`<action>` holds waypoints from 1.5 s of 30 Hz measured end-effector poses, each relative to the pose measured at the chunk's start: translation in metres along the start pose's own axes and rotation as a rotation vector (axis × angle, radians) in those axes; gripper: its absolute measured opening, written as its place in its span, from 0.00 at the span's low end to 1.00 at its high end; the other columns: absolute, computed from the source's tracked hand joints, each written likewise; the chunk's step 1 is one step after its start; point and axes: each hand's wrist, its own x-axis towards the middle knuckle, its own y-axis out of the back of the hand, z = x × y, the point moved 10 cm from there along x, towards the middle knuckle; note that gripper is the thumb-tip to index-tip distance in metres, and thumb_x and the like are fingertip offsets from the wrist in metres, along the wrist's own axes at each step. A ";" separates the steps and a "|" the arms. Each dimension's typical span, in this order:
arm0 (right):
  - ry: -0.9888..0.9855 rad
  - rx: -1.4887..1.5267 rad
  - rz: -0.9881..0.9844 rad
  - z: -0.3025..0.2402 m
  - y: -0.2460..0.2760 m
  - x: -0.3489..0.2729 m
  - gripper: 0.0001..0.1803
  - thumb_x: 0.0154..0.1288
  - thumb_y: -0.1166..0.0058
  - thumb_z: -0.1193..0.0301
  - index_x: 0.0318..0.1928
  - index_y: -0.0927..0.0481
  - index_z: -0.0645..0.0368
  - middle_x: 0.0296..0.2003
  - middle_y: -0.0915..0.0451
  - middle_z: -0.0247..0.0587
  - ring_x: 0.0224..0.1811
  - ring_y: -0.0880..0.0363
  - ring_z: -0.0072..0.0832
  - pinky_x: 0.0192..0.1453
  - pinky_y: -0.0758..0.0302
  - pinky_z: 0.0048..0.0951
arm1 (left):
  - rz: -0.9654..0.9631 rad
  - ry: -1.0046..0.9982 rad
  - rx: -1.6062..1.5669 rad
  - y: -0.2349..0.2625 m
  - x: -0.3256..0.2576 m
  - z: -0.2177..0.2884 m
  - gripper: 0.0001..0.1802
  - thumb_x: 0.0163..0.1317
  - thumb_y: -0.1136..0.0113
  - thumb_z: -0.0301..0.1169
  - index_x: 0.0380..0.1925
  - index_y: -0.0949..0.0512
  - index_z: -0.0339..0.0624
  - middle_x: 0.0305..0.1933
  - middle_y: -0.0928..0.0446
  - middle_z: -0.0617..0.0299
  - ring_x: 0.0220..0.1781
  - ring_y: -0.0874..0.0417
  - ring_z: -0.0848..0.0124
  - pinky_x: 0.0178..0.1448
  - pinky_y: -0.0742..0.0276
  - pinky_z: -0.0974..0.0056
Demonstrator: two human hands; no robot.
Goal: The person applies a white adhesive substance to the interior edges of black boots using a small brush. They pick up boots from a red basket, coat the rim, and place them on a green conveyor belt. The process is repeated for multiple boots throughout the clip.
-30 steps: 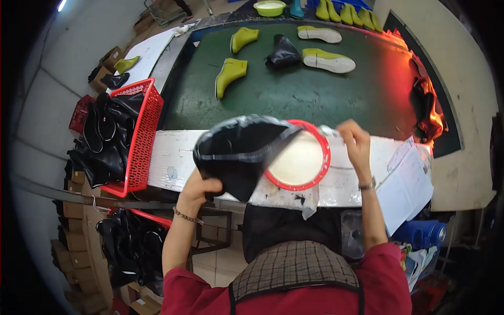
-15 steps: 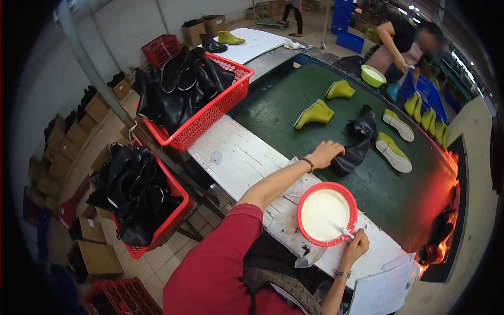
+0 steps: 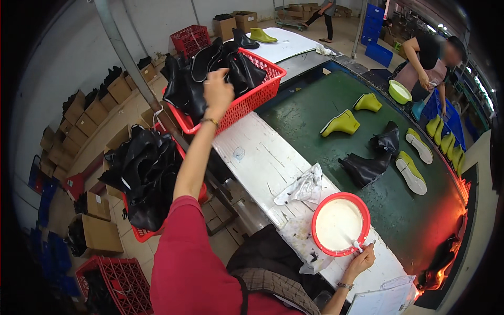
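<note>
My left hand is over a red plastic basket heaped with black boots. Its fingers are bent and look apart, close to the boots, with nothing visible in them. My right hand is closed around the white handle of a brush, which leans in a red-rimmed tub of creamy white liquid; the brush head is hidden in the liquid. On the dark green belt ahead, a pair of black boots lies on its side.
Yellow-green boots lie on the belt, some with white soles showing. A stained cloth rests on the white bench. A second crate of black boots stands left. Across the belt, a co-worker works beside a green bowl. Red glow lights the right end.
My left hand has moved from the black boots on the belt to the basket at the far left. My right hand stays at the tub with the brush. The view has shifted left.
</note>
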 end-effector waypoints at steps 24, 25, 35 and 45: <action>0.126 0.071 0.055 -0.014 0.002 0.001 0.27 0.81 0.55 0.66 0.25 0.18 0.70 0.16 0.26 0.43 0.19 0.31 0.28 0.26 0.35 0.36 | -0.068 -0.250 -0.439 0.209 0.138 0.042 0.07 0.69 0.36 0.28 0.45 0.14 0.43 0.36 0.18 0.67 0.30 0.21 0.79 0.37 0.24 0.70; 0.150 0.031 0.060 -0.009 0.004 0.003 0.26 0.81 0.54 0.66 0.25 0.17 0.70 0.15 0.27 0.43 0.17 0.32 0.26 0.25 0.36 0.36 | -0.221 -0.235 -0.516 0.198 0.130 0.053 0.08 0.69 0.37 0.28 0.46 0.15 0.42 0.36 0.18 0.68 0.30 0.21 0.80 0.37 0.24 0.71; 0.231 -0.121 -0.146 -0.086 0.021 0.003 0.17 0.77 0.49 0.60 0.48 0.12 0.58 0.36 0.15 0.44 0.35 0.17 0.36 0.42 0.24 0.34 | -1.023 -0.388 -0.830 -0.024 -0.106 0.159 0.09 0.66 0.37 0.24 0.45 0.17 0.41 0.44 0.23 0.67 0.41 0.26 0.79 0.43 0.29 0.71; 0.397 -0.715 -0.158 -0.150 0.022 -0.017 0.12 0.65 0.35 0.56 0.42 0.10 0.47 0.31 0.22 0.34 0.28 0.22 0.33 0.34 0.32 0.37 | -1.096 -0.226 -0.303 -0.050 -0.245 0.191 0.73 0.49 0.23 0.57 0.82 0.65 0.48 0.74 0.39 0.28 0.71 0.30 0.36 0.70 0.30 0.45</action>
